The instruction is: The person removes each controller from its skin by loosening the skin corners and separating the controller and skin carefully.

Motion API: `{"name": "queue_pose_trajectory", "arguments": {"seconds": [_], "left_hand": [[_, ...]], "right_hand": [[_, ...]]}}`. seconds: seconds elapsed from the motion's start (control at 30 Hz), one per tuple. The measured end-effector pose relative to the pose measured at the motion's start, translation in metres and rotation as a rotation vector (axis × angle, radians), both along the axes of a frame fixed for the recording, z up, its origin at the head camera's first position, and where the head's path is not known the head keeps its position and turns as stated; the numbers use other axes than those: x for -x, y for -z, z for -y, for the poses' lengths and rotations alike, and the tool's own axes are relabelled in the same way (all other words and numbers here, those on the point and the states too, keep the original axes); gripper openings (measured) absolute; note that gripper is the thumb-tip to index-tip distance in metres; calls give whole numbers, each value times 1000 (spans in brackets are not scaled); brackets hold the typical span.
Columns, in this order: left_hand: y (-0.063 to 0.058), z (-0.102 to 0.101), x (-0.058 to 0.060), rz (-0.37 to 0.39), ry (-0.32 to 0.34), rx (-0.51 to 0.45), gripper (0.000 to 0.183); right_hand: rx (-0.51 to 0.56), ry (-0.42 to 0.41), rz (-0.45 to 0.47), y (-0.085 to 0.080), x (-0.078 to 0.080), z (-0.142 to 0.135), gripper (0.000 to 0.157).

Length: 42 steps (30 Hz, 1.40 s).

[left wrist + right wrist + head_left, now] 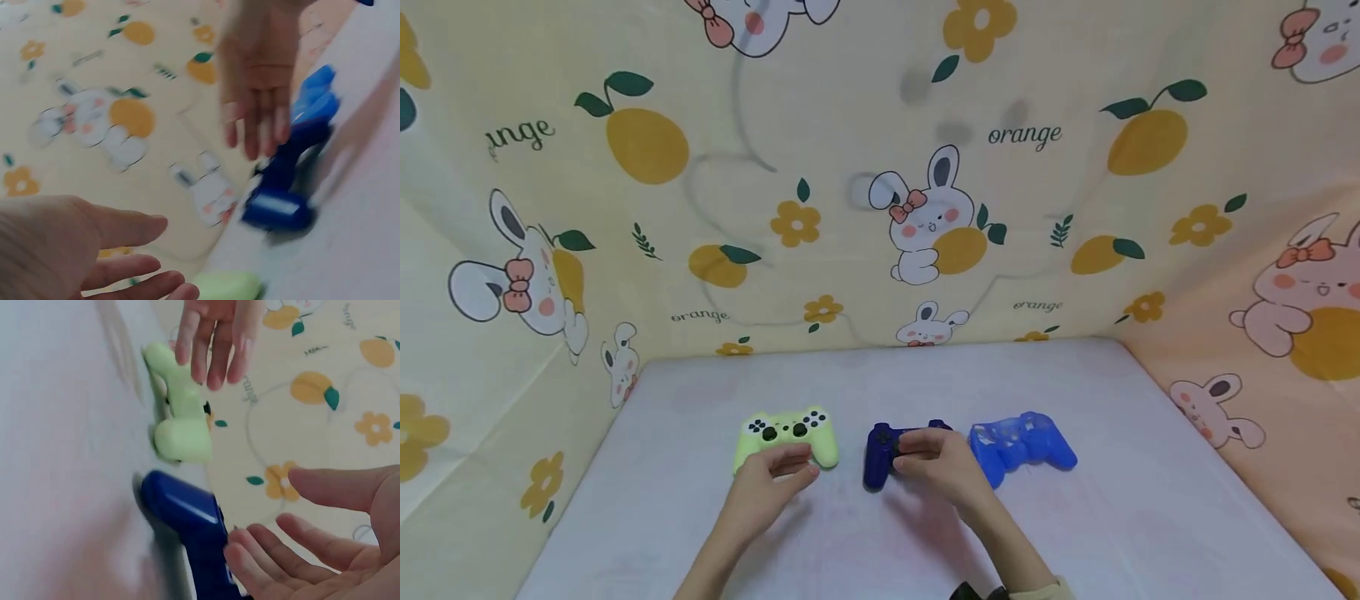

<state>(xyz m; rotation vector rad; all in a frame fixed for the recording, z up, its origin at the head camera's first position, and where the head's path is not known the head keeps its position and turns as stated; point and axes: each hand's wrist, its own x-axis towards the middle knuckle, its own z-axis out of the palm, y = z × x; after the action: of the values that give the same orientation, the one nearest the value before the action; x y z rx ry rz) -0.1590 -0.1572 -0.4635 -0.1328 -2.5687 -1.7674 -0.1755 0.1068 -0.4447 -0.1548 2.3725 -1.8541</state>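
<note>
Three items lie in a row on the white table. On the left is a light green game controller point(786, 423) with black thumbsticks. A dark blue game controller point(877, 457) lies in the middle, and to its right is a bright blue, glossy controller-shaped piece point(1024, 442), perhaps a cover. My left hand point(769, 485) hovers before the green controller, its fingers relaxed and holding nothing. Over the dark blue controller is my right hand point(951, 467), covering its right part; the right wrist view shows the fingers point(269, 562) loosely extended, thumb apart, with nothing in them.
A cream cloth point(850, 108) printed with rabbits and oranges rises behind the table point(865, 550) and along both sides. A dark object point(977, 592) is at the right wrist, beside a pale sleeve point(1045, 590).
</note>
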Motion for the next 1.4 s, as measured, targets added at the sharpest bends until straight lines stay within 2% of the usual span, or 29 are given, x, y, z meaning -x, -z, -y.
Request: {"name": "queue_pose_trajectory", "arguments": {"seconds": [0.13,0.23,0.33,0.47,0.67,0.8,0.9,1.03,1.2,1.4], "left_hand": [[-4,25,-3,8,-85,-3,38],[-5,41,-1,39,-119,-12,39],[-2,54,3,59,-122,-33,38],[3,69,9,52,-122,-15,40],[3,89,19,76,-108,-24,50],[7,105,28,112,-94,-72,54],[12,115,34,136,-81,-95,56],[20,122,41,163,-53,-68,61],[26,123,46,191,-58,-24,66],[31,119,51,207,-71,3,67]], "right_hand": [[29,-23,12,2,9,12,38],[57,-42,52,2,17,21,37],[85,-64,80,1,26,30,37],[116,-86,112,1,41,46,37],[170,-106,169,4,57,65,38],[148,-87,159,7,62,74,40],[88,-49,133,8,64,81,46],[25,-7,136,10,64,92,57],[53,-5,188,16,64,104,62],[87,-11,252,22,66,108,59]]}}
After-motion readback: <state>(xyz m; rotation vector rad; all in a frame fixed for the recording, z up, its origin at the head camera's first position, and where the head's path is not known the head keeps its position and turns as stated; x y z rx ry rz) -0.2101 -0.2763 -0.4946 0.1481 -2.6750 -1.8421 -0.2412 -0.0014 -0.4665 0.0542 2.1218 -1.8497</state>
